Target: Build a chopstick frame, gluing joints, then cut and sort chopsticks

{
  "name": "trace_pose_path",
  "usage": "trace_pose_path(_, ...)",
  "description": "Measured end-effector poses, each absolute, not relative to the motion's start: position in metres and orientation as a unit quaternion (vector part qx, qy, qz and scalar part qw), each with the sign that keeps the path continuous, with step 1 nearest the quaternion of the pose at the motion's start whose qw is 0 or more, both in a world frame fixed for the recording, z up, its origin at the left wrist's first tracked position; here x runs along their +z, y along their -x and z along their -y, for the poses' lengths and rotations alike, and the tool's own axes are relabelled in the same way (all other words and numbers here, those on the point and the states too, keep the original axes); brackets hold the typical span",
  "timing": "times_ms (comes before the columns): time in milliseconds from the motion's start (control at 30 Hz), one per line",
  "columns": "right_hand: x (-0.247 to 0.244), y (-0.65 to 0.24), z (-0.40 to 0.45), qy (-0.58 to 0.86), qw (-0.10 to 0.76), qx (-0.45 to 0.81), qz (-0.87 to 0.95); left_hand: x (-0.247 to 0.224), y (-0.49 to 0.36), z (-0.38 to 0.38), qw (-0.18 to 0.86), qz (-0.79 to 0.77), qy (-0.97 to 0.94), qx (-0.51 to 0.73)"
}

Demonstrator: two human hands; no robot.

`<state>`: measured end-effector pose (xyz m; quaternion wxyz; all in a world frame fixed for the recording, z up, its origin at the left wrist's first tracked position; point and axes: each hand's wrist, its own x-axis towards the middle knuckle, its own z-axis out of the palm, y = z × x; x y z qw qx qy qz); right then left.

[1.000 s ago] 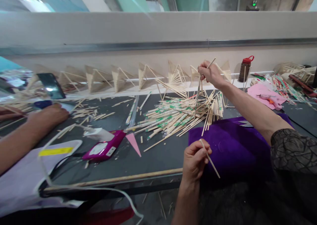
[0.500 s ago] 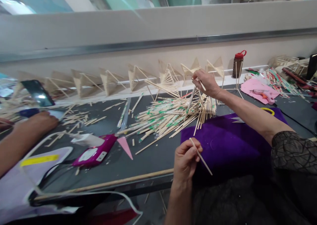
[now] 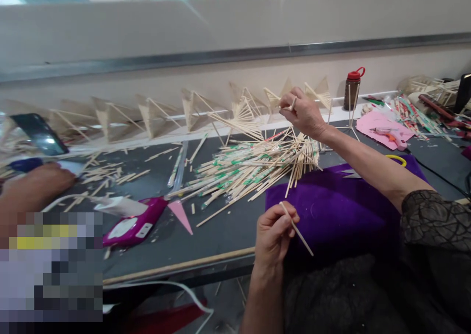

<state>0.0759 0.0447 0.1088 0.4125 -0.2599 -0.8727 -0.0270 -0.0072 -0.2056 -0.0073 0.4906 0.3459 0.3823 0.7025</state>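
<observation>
My left hand (image 3: 275,231) is closed, pinching a thin wooden chopstick (image 3: 302,238) that slants down to the right above the purple cloth (image 3: 324,206). Farther out, my right hand (image 3: 302,112) hangs over the back of a large pile of chopsticks (image 3: 239,169). Its fingers are curled, and a short pale stick end shows between them; the rest is hidden by the hand. Some chopsticks in the pile are bare, others in clear wrappers with green print. Behind my right hand stands a row of fan-like stick structures (image 3: 243,111) along the wall.
Scissors (image 3: 353,173) with yellow handles lie under my right forearm. A pink glue gun (image 3: 390,134) rests on pink paper; a brown bottle (image 3: 352,91) stands nearby. Left are a magenta device (image 3: 138,221), a pink paper triangle (image 3: 181,216), a phone (image 3: 39,133) and another person's hand (image 3: 55,179).
My right hand has lifted slightly and turned, above the pile. My left hand keeps its chopstick at nearly the same slant. The view has shifted a little.
</observation>
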Motion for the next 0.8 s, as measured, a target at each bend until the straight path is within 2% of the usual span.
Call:
trace_pose_path(100,0.112,-0.076,-0.033,0.254,0.36,-0.063,0.895,-0.007,0.007,0.205,0.489,-0.371,-0.347,0.709)
trace_pose_path(300,0.085,-0.069,-0.021,0.24,0.156,-0.103,0.952,-0.005,0.005,0.206,0.486,-0.369,-0.346,0.713)
trace_pose_path(533,0.077,-0.103,-0.025,0.333,0.086,-0.02,0.939,-0.004,0.004,0.208,0.491,-0.338,-0.366,0.715)
trace_pose_path(667,0.072,-0.137,-0.009,0.349,0.006,-0.031,0.937,-0.005,0.004,0.208,0.489,-0.333,-0.37,0.716)
trace_pose_path(800,0.049,-0.156,0.001,0.343,-0.028,-0.06,0.937,-0.005,0.004,0.206,0.479,-0.342,-0.37,0.719)
